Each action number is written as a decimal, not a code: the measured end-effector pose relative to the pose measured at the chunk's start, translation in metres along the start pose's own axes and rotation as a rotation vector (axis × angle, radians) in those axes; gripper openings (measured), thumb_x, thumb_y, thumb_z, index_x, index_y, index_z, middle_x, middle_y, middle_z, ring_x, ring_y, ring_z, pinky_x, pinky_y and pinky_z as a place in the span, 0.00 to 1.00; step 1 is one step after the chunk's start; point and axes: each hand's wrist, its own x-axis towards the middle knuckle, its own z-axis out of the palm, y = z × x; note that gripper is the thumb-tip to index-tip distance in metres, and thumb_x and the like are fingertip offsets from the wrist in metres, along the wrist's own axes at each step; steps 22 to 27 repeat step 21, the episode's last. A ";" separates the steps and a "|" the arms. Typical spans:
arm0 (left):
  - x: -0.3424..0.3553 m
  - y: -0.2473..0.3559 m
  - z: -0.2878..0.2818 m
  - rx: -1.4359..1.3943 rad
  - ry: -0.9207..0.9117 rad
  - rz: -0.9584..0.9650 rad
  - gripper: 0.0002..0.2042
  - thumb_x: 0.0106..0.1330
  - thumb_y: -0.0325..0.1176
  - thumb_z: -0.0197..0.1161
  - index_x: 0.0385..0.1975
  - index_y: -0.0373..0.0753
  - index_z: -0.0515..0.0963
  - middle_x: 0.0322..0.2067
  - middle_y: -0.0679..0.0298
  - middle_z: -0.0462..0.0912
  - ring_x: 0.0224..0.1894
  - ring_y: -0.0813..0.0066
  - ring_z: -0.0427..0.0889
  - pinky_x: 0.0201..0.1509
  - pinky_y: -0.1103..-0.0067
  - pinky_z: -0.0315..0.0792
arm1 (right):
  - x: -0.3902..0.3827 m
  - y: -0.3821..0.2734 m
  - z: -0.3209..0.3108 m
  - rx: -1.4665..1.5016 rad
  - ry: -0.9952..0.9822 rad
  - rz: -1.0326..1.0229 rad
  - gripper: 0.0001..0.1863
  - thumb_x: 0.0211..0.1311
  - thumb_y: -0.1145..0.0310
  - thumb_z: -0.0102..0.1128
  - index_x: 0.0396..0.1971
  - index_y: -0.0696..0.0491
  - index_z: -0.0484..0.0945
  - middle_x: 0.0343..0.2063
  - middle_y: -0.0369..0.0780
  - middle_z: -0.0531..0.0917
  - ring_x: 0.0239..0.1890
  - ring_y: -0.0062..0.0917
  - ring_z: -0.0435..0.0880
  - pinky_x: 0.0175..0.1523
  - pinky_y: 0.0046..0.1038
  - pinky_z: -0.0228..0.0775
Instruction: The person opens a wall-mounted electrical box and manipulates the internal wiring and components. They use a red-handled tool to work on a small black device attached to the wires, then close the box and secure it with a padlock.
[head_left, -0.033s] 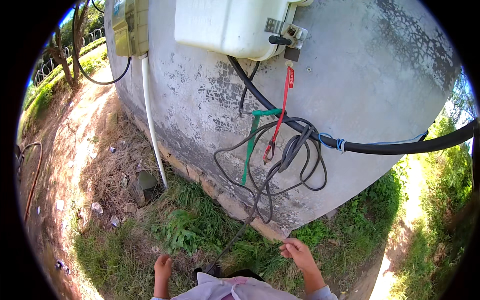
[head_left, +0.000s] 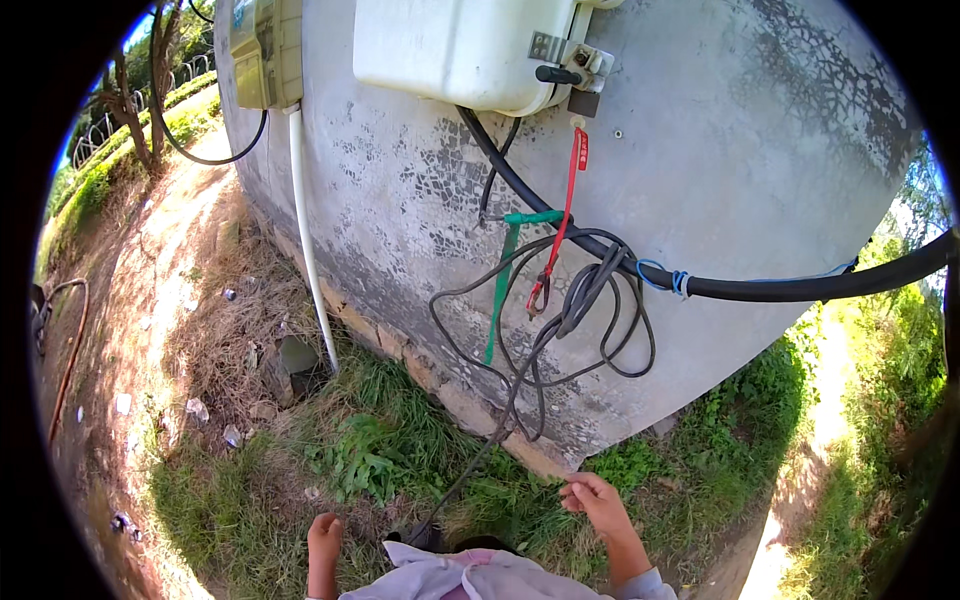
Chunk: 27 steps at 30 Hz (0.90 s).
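Near the lower edge my left hand [head_left: 325, 538] is raised over the grass with its fingers curled in, and I see nothing in them. To the right, my right hand [head_left: 597, 502] is held near the foot of the wall, loosely bent, one finger reaching forward and a gap below it; nothing shows in it. Ahead, a loosely coiled dark cable [head_left: 585, 300] hangs from a thick black cable [head_left: 800, 291] and trails down toward my body. A green strap [head_left: 502, 290] and a red strap [head_left: 570, 180] hang beside the coil, touched by neither hand.
A white box [head_left: 455, 55] with a metal latch is fixed on the grey wall [head_left: 720, 180]. A yellowish meter box [head_left: 262, 60] is at the left, with a white pipe [head_left: 306, 230] running down from it. Grass [head_left: 370, 460], a stone [head_left: 297, 355] and litter lie along the wall's base.
The view has shifted very slightly, so the wall and boxes sit a little higher. Both hands keep their place and pose.
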 end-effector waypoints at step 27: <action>-0.320 -0.007 0.009 -0.227 0.331 -0.099 0.13 0.65 0.36 0.51 0.26 0.32 0.76 0.21 0.64 0.78 0.29 0.78 0.77 0.36 0.83 0.69 | -0.090 0.086 0.137 -0.679 -1.150 -0.369 0.13 0.60 0.63 0.48 0.41 0.55 0.73 0.36 0.44 0.80 0.40 0.36 0.79 0.45 0.32 0.69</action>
